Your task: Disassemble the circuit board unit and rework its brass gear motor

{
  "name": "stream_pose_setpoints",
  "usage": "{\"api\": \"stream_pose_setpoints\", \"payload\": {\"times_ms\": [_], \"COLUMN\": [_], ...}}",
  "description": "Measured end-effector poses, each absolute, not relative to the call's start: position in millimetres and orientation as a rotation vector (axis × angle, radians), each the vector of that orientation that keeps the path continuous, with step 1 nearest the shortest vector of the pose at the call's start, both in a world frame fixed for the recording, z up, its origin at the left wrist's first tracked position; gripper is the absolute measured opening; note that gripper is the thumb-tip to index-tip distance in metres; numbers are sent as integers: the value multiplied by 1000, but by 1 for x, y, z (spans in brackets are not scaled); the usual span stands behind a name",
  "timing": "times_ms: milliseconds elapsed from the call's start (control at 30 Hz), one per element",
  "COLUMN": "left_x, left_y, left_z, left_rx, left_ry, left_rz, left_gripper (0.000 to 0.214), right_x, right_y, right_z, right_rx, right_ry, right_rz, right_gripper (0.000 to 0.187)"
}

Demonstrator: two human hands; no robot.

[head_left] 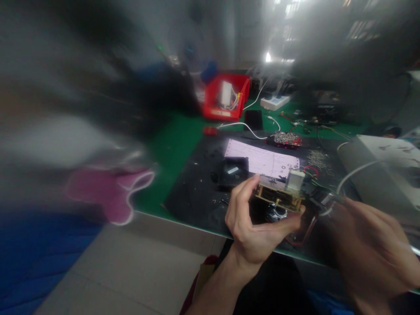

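My left hand [246,223] grips a brass-coloured metal frame [279,197] between thumb and fingers, above the front of the dark mat. A pale box-shaped part [295,180] rises behind the frame's right end; whether they are joined is unclear. Smeared by motion, my right hand [374,240] is at the right. Close to its fingertips is a small black object with a pale label [323,199], with red and green wires near it. Whether the fingers hold that object cannot be made out. A shiny round part [276,212] shows within the curve of my left hand.
Behind my hands lie a printed sheet [259,158], a black tray [233,171], a dish of small metal parts [287,139] and loose pins [316,158]. A red bin [226,97] and power strip [274,103] stand farther back. A pale metal box [387,168] flanks the right.
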State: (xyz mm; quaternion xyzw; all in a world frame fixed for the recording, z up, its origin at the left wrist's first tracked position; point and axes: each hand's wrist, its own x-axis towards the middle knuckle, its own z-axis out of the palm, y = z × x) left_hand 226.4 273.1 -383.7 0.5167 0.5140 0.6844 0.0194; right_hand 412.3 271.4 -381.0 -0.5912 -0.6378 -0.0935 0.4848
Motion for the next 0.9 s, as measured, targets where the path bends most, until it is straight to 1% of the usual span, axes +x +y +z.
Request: {"api": "stream_pose_setpoints", "payload": {"times_ms": [100, 200, 400, 633, 900], "left_x": [226, 226, 225, 225, 226], "left_y": [273, 273, 273, 273, 273], "left_z": [-383, -383, -384, -384, -383], "left_rx": [1607, 1619, 1636, 1634, 1628], "left_ry": [1592, 1590, 1607, 1628, 1634], "left_rz": [2136, 2142, 2125, 2122, 2131], "left_gripper": [86, 87, 87, 86, 84], "right_x": [415, 415, 415, 414, 411], "right_y": [273, 273, 273, 274, 273], "right_z": [-383, -381, -380, -383, -380], "right_rx": [-1423, -1420, -1415, -1368, -1397], "right_ry": [-1595, -1604, -1614, -1582, -1597], "right_rz": [-321, -392, -388, -402, -332], "right_gripper": [40, 36, 41, 25, 29]}}
